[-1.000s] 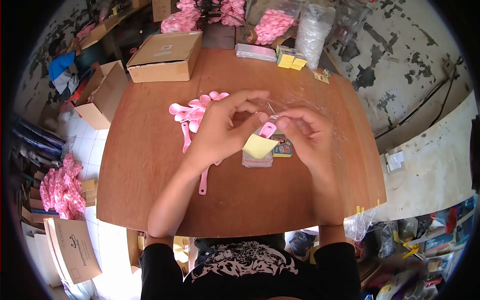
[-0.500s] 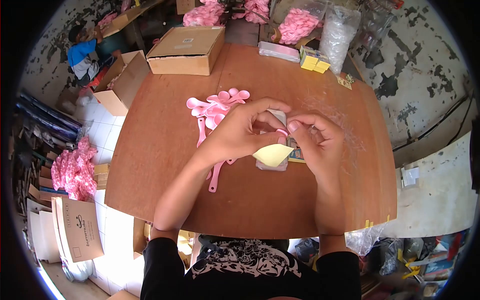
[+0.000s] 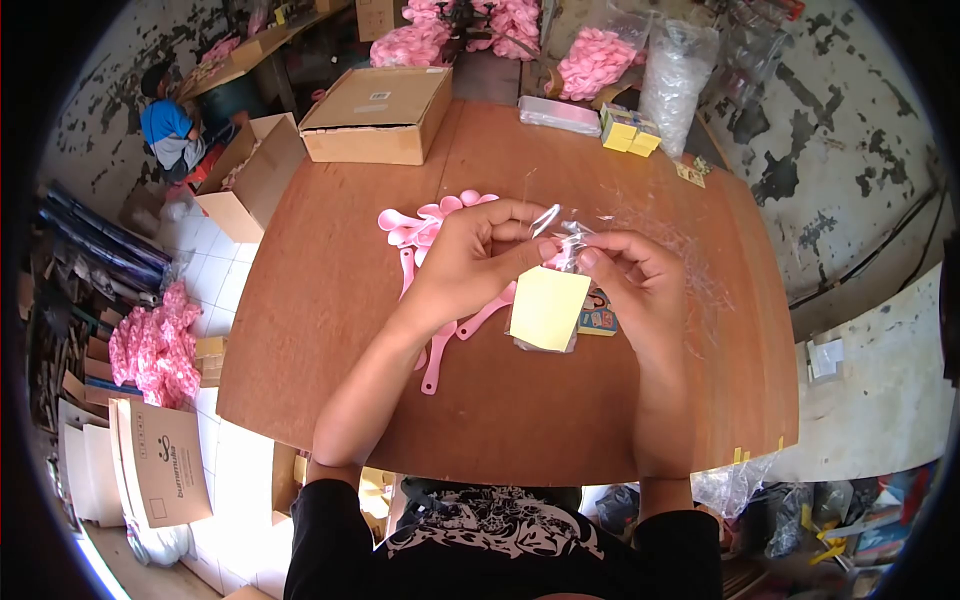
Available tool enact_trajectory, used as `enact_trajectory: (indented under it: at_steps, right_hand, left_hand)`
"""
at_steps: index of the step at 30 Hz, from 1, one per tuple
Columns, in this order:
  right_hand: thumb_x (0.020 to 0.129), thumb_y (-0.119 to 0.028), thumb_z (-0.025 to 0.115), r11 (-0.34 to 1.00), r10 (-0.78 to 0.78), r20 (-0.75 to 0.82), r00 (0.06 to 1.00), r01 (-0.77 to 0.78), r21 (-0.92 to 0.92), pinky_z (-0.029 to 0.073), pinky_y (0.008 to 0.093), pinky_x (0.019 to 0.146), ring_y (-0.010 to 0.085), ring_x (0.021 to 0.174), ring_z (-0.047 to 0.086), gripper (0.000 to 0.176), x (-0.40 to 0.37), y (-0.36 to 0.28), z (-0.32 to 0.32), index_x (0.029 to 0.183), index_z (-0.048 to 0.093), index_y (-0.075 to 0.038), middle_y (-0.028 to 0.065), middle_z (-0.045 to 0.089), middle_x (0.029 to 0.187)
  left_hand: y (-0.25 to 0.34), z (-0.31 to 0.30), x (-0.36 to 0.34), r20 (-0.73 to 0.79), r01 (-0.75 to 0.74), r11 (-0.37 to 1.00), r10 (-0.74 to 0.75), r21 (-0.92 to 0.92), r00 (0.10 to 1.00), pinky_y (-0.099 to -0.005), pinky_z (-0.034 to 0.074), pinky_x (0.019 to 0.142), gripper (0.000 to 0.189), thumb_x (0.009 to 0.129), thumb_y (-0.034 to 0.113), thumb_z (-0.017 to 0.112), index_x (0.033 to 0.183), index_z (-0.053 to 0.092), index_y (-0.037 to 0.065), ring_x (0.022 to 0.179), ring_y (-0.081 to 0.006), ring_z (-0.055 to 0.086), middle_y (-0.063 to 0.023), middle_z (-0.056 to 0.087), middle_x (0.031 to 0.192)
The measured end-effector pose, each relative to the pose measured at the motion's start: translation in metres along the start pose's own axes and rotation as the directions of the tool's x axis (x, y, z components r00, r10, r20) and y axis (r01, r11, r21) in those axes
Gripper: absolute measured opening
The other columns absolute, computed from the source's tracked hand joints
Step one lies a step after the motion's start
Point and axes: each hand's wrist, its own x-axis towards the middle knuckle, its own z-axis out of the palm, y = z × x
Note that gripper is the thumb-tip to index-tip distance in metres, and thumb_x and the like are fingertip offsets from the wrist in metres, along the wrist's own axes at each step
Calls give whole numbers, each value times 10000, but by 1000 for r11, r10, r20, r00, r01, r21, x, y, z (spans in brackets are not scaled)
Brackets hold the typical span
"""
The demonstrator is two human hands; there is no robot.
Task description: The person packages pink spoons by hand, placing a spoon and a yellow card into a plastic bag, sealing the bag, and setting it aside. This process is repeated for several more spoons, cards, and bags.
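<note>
My left hand and my right hand pinch a crinkled clear plastic bag between them, over the middle of the table. Something pink shows inside the plastic, near my left fingertips. A pale yellow card hangs just below my fingers, its flat face toward me. Behind it, a stack of clear plastic is partly hidden, with a blue and yellow printed card at its right. Several pink scoops lie left of my left hand, some with handles pointing toward me.
On the brown table, a cardboard box stands at the back left. Small yellow boxes, a flat clear pack and a tall plastic roll are at the back right. A person sits at the far left.
The yellow card has swung from a tilted position to face me. Clear plastic now shows between my fingertips, where a pink piece was seen before. The view has shifted slightly.
</note>
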Motion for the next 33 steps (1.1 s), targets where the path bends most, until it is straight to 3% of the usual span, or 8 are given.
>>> enact_trajectory:
  at_steps: [4, 12, 17, 20, 23, 25, 32, 33]
  right_hand:
    - [901, -18, 672, 997, -75, -53, 996, 76, 27, 520, 224, 631, 86, 746, 648, 127, 2, 0, -4, 1004, 657, 56, 69, 689, 853]
    - [895, -5, 670, 987, -146, -62, 987, 150, 59, 514, 227, 611, 93, 733, 648, 111, 4, -4, -6, 994, 676, 47, 73, 690, 857]
    - [893, 33, 640, 983, -139, 58, 989, 130, 129, 536, 260, 655, 123, 775, 664, 94, 4, 3, -17, 952, 711, 48, 95, 701, 916]
    - [892, 61, 612, 980, -166, 103, 981, 153, 125, 540, 260, 673, 127, 796, 664, 115, 4, -2, -18, 952, 710, 52, 102, 700, 916]
    - [892, 84, 582, 976, -204, 138, 969, 191, 103, 542, 261, 679, 131, 810, 663, 145, 6, 0, -20, 955, 710, 56, 105, 698, 923]
    - [887, 86, 581, 975, -213, 149, 966, 202, 88, 541, 260, 685, 131, 817, 662, 149, 6, -3, -20, 958, 710, 56, 108, 695, 932]
    - [876, 80, 606, 959, -285, 203, 937, 279, 55, 542, 256, 710, 137, 839, 659, 150, 5, -6, -23, 986, 706, 60, 120, 680, 949]
    - [876, 80, 606, 959, -285, 202, 937, 279, 55, 542, 256, 710, 137, 839, 659, 150, 5, -7, -22, 986, 706, 60, 120, 680, 949]
  left_hand:
    - [3, -3, -1, -29, -2, 999, 1, -34, 1000, -225, 544, 775, 196, 921, 41, 655, 1095, 681, -46, 877, -105, 663, -74, 713, 976]
    - [12, -2, -3, -38, -16, 1000, 15, -15, 999, -235, 562, 741, 173, 921, 42, 654, 1073, 701, -24, 849, -103, 658, -68, 708, 971]
    - [6, -10, -2, 0, -115, 992, 115, 52, 993, -242, 571, 736, 172, 913, 13, 651, 1074, 703, -18, 865, -115, 664, -84, 710, 986]
    - [10, -13, -3, 18, -121, 993, 121, 12, 993, -210, 552, 630, 170, 902, -19, 644, 1058, 709, -22, 788, -87, 675, -70, 722, 901]
    - [9, -20, -4, 118, -159, 978, 144, 131, 983, -258, 535, 797, 182, 892, -99, 596, 1034, 699, -51, 923, -132, 667, -102, 716, 986]
    - [8, -17, -3, 76, -201, 976, 195, 78, 978, -206, 462, 636, 276, 821, -164, 551, 998, 718, -32, 744, -68, 619, -48, 708, 867]
    - [7, -21, -2, 98, -240, 962, 228, 129, 969, -203, 482, 626, 264, 812, -159, 545, 980, 711, -41, 747, -75, 630, -38, 659, 824]
    - [11, -19, -3, 76, -156, 987, 153, 29, 985, -200, 491, 614, 218, 828, -129, 579, 976, 711, -39, 740, -75, 636, -46, 665, 848]
